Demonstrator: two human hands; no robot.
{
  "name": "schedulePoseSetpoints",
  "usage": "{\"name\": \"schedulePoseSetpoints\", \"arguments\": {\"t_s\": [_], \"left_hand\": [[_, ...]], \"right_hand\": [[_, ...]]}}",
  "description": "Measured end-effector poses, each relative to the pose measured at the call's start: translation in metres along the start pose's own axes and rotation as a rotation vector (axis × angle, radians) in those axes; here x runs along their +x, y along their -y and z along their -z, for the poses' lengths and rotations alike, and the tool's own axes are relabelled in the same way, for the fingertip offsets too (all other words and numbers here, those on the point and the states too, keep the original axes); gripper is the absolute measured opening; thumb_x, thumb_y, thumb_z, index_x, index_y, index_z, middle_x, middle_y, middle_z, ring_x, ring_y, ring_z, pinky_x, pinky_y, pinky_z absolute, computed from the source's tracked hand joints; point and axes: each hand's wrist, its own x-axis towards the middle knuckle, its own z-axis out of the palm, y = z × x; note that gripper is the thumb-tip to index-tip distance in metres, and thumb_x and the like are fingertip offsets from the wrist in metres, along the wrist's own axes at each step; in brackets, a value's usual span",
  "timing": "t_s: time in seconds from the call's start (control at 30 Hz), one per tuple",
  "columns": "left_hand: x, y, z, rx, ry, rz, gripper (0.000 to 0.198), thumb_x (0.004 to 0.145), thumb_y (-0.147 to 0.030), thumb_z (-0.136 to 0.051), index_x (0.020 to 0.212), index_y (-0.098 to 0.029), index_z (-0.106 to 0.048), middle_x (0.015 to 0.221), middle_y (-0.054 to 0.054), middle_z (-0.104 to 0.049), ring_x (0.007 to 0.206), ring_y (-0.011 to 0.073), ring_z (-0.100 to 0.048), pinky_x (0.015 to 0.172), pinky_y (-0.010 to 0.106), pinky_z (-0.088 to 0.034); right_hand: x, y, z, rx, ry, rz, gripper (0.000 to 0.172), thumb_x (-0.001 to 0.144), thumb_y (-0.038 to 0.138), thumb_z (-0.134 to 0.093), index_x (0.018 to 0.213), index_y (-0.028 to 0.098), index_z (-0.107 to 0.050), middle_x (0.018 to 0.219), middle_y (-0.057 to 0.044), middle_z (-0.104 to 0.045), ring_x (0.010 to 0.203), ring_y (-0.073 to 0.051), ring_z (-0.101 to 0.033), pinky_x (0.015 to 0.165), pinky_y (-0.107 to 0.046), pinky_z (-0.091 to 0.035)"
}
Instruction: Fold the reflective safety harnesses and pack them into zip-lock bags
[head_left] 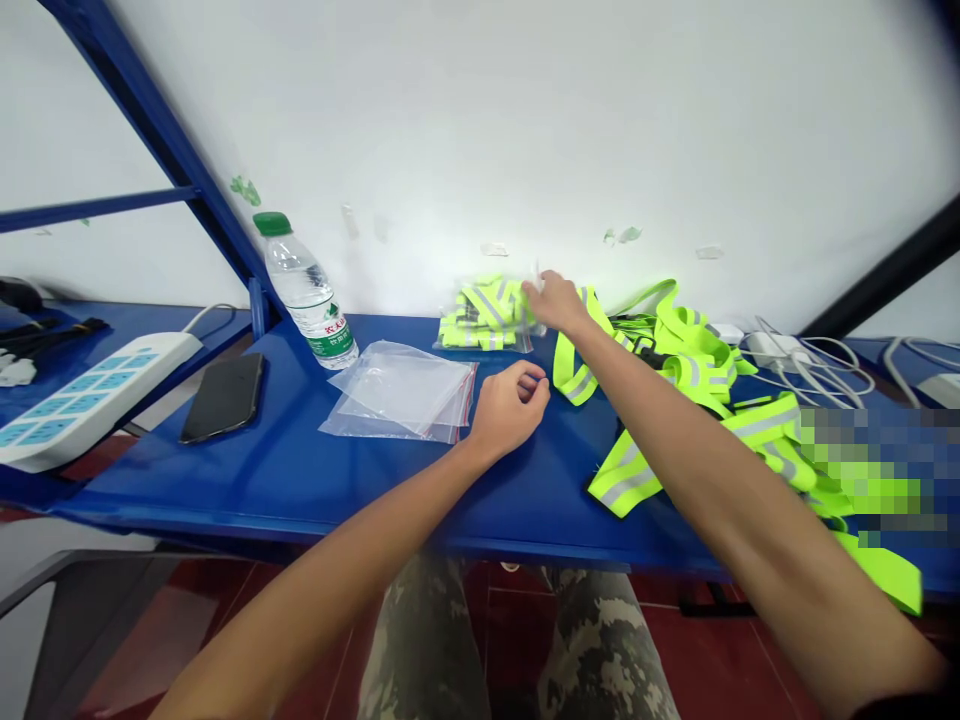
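1. Camouflage trousers (427,640) showed at the bottom of the view, above a red tiled floor (697,650), with both bare forearms reaching out over them.
2. The left hand (510,410) was loosely curled, fingers bent toward the palm, grasping nothing. It lay just beside a stack of clear plastic zip bags (397,395) with red seal strips, flat on the blue surface (300,470).
3. Loose neon-yellow reflective vests (622,480) with grey stripes lay tangled right of the hands, one strap hanging over the front edge. A pixelated patch (862,470) hid part of the heap.
4. The right hand (555,303) stretched farther out, touching a folded neon vest (484,315) sealed in a clear bag near the wall. Whether it gripped the bag could not be told.
5. Farther left stood a water bottle (307,290) with a green cap, near a black smartphone (223,397) and a white power strip (82,400).
6. Far right, white chargers (772,348) and cables trailed before a white wall (525,130); a blue steel frame (150,130) rose at left.
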Motion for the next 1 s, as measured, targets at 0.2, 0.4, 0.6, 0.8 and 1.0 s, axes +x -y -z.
{"name": "schedulePoseSetpoints", "arguments": {"t_s": [0.2, 0.4, 0.6, 0.8, 1.0], "left_hand": [[0.0, -0.001, 0.003, 0.059, 0.016, -0.049, 0.01, 0.087, -0.022, -0.056, 0.082, -0.018, -0.064, 0.075, 0.001, -0.07, 0.065, 0.0117, -0.065, 0.061, 0.02, -0.049], [-0.001, -0.001, 0.004, 0.099, 0.032, -0.036, 0.011, 0.084, -0.02, -0.057, 0.086, -0.019, -0.067, 0.079, 0.001, -0.072, 0.067, 0.0125, -0.066, 0.063, 0.021, -0.051], [0.001, -0.002, 0.005, 0.113, 0.075, -0.006, 0.011, 0.084, -0.021, -0.057, 0.085, -0.018, -0.067, 0.076, 0.001, -0.072, 0.066, 0.0122, -0.066, 0.063, 0.022, -0.05], [0.001, -0.001, 0.004, 0.149, 0.107, -0.015, 0.013, 0.085, -0.025, -0.056, 0.085, -0.019, -0.068, 0.075, 0.001, -0.071, 0.067, 0.0126, -0.066, 0.062, 0.022, -0.049], [0.002, 0.0, -0.001, 0.211, 0.101, -0.036, 0.013, 0.085, -0.025, -0.057, 0.084, -0.02, -0.068, 0.076, 0.001, -0.071, 0.068, 0.0141, -0.065, 0.065, 0.024, -0.05]], "right_hand": [[-0.037, 0.003, -0.024, -0.53, 0.216, 0.481, 0.034, 0.093, 0.028, -0.05, 0.118, 0.012, -0.064, 0.131, -0.021, -0.054, 0.12, -0.038, -0.048, 0.097, -0.053, -0.046], [-0.027, -0.015, -0.023, -0.442, 0.354, 0.608, 0.032, 0.092, 0.021, -0.049, 0.115, 0.011, -0.069, 0.131, -0.015, -0.062, 0.123, -0.031, -0.054, 0.109, -0.045, -0.039], [-0.039, -0.023, 0.004, -0.376, 0.444, 0.557, 0.04, 0.09, 0.026, -0.056, 0.126, 0.009, -0.064, 0.149, -0.018, -0.048, 0.14, -0.028, -0.044, 0.115, -0.039, -0.035], [-0.069, -0.032, 0.076, -0.58, 0.443, 0.364, 0.047, 0.092, 0.039, -0.054, 0.132, 0.016, -0.06, 0.131, -0.014, -0.064, 0.122, -0.034, -0.058, 0.098, -0.046, -0.047], [-0.086, -0.07, 0.103, -0.749, 0.261, 0.032, 0.048, 0.09, 0.049, -0.054, 0.12, 0.013, -0.063, 0.112, -0.022, -0.069, 0.107, -0.039, -0.064, 0.081, -0.048, -0.051]]}}
